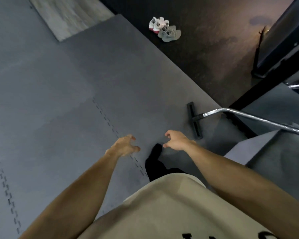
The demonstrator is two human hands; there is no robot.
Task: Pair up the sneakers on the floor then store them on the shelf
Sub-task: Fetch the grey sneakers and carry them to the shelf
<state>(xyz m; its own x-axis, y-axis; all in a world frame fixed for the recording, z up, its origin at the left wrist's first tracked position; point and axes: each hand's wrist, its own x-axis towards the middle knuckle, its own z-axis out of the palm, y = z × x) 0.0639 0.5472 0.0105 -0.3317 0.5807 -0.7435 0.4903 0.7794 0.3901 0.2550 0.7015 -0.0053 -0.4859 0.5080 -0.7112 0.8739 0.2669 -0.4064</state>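
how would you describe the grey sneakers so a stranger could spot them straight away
Look past the grey foam mat to the dark speckled floor beyond its far edge. A small cluster of shoes sits there; the grey sneakers are the nearer-right pair, plain grey all over, unlike the white sneakers with pink-red soles beside them.

Ahead of the fingers (132,138) of both hands lies a broad stretch of grey floor mat (62,104), flat and bare, running out to the dark floor (205,54) beyond its edge. Far past the fingertips, on that dark floor, two pairs of sneakers (164,29) stand close together, touching. Just beyond and to the right of the right hand's fingers, a black vacuum floor head (194,120) lies on the mat, its silver tube (255,118) rising away to the right. Farther right, a dark frame (259,94) and a raised grey step (252,149) close off that side. Left of the left hand's fingers the mat runs unbroken.
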